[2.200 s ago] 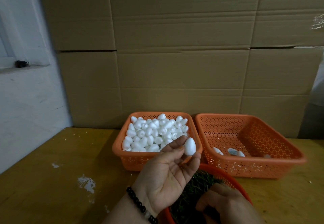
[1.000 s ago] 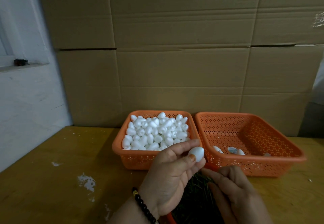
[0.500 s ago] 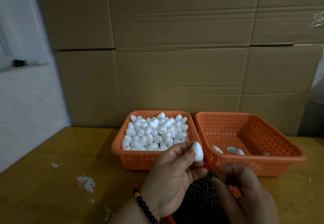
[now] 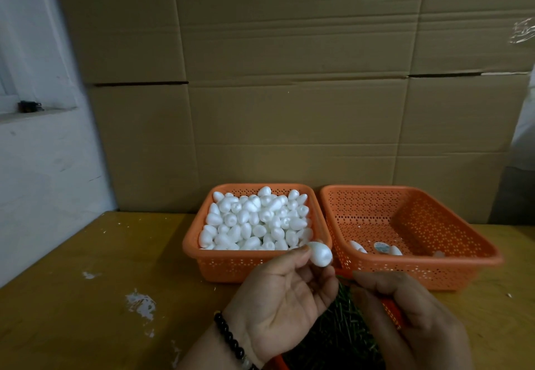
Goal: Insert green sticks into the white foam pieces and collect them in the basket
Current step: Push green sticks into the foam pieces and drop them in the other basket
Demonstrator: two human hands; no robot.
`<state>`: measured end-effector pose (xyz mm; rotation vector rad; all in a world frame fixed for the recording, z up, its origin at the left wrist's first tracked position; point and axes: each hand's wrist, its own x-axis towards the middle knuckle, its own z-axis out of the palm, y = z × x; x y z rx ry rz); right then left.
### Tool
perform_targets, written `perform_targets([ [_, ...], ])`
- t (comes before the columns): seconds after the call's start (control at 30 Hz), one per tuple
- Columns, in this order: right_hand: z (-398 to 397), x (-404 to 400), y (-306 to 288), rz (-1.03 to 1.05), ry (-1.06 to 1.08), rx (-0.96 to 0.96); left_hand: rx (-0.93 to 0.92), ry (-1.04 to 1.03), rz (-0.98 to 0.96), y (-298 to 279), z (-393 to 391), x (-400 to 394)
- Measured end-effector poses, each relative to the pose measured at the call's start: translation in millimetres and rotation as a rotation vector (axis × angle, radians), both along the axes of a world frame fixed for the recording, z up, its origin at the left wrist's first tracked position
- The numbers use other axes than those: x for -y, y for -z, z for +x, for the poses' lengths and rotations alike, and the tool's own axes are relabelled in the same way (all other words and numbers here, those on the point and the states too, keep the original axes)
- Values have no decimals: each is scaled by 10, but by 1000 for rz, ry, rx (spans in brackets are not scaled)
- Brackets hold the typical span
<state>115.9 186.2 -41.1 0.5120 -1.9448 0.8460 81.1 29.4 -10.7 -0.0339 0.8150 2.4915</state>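
Head view: my left hand [image 4: 285,297] pinches a white egg-shaped foam piece [image 4: 320,254] at fingertip height, blunt end exposed to take a stick. My right hand [image 4: 405,309], fingers curled, seemingly pinches a thin green stick [image 4: 344,276] just below it, over the near-empty orange perforated plastic basket [image 4: 463,256] on the table.
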Motion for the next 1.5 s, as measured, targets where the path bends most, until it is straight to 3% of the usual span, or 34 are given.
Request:
perform_targets([
  [0.37, -38, -70, -29, -74, 71, 19, 0, 9, 25, 7, 23, -10],
  [0.87, -71, -111, 3, -68, 75, 21, -173, 7, -79, 0, 69, -69],
  [1.5, -62, -101, -9, -78, 60, 21, -154, 13, -141, 10, 68, -71],
])
